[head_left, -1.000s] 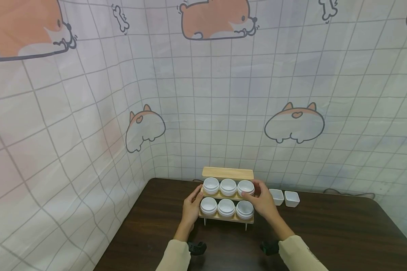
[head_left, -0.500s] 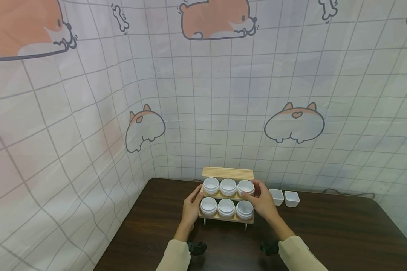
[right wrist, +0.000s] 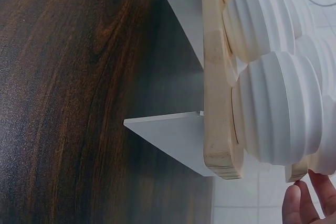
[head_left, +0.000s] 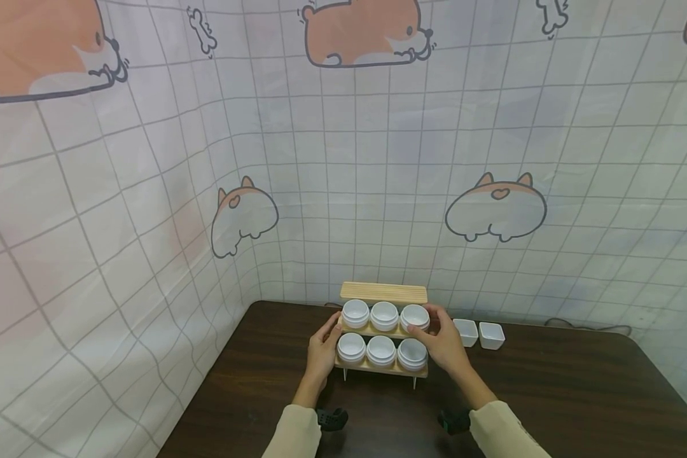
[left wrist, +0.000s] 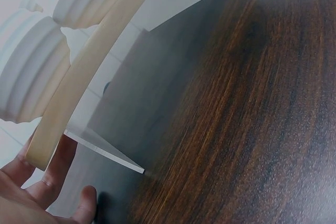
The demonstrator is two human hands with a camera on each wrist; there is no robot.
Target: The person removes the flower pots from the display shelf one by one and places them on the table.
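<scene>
A tiered wooden rack [head_left: 384, 292] with thin white legs stands on the dark table. Its two lower shelves each carry three round white cups [head_left: 381, 351], while the top board is bare. At the rack's left end my left hand [head_left: 322, 353] grips the side, its fingers also seen by the shelf end in the left wrist view. My right hand [head_left: 446, 343] holds the right end of the middle shelf, beside the rightmost cup [head_left: 415, 316]. In the right wrist view, fingertips [right wrist: 299, 203] pinch that shelf end [right wrist: 297, 170].
Two small square white dishes [head_left: 492, 336] stand right of the rack, one partly behind my right hand. A dark cable [head_left: 586, 327] lies along the table's back edge. A patterned curtain [head_left: 366, 191] hangs close behind and to the left.
</scene>
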